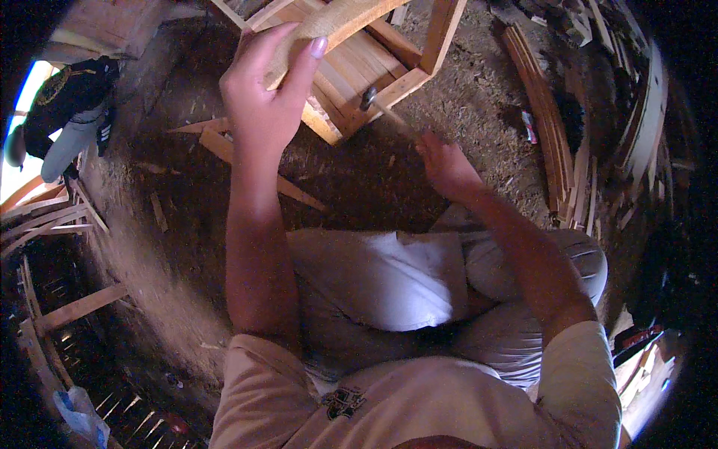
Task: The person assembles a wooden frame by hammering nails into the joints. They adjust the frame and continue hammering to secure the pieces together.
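Observation:
In front of me a wooden frame (400,87) with a slatted panel (351,63) stands on the dirt floor. My left hand (271,86) is closed around the end of a curved wooden piece (348,24) at the top of the frame, thumb on its near face. My right hand (447,166) grips the thin light handle of a hammer (369,97). The hammer's dark head is at the frame's lower rail, next to the slats; whether it touches the wood I cannot tell. The frame's far end runs out of the picture.
Loose wood offcuts (217,146) lie on the floor left of the frame. Long curved boards (542,120) are stacked at the right, with more strips beyond. Another person (78,112) is at the far left. A slatted wooden structure (82,307) stands at the lower left.

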A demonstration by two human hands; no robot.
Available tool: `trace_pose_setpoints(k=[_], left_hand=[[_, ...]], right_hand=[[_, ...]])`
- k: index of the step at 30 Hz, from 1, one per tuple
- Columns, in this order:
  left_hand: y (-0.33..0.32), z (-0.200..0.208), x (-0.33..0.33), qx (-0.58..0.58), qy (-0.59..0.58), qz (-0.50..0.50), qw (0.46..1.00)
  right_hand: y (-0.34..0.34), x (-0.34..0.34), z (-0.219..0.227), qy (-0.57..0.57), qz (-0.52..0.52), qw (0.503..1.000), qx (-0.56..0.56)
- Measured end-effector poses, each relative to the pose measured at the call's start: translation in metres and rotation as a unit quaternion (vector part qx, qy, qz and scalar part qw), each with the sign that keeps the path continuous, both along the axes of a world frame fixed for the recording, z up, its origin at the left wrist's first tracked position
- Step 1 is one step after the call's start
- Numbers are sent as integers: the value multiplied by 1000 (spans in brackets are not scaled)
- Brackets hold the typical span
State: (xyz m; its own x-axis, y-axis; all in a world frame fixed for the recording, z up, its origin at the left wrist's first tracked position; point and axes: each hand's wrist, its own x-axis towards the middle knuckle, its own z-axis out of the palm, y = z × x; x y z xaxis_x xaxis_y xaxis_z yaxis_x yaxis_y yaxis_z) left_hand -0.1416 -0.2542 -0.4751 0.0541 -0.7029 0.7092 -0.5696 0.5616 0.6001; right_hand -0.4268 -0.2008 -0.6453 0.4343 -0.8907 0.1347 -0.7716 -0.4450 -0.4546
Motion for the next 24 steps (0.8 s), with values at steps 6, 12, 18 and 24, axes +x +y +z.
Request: trace_pose_setpoints(k=[6, 12, 18, 24], left_hand=[[3, -2, 7, -14, -8, -1, 1000], [3, -2, 7, 6, -13, 3, 1000], [0, 0, 4, 9, 4, -6, 1000], [4, -2, 9, 4, -17, -2, 1000]], right_hand=[[2, 18, 42, -82, -89, 990, 67], [6, 18, 31, 5, -82, 993, 83], [2, 7, 10, 93, -43, 989, 105], [5, 17, 44, 0, -72, 996, 62]])
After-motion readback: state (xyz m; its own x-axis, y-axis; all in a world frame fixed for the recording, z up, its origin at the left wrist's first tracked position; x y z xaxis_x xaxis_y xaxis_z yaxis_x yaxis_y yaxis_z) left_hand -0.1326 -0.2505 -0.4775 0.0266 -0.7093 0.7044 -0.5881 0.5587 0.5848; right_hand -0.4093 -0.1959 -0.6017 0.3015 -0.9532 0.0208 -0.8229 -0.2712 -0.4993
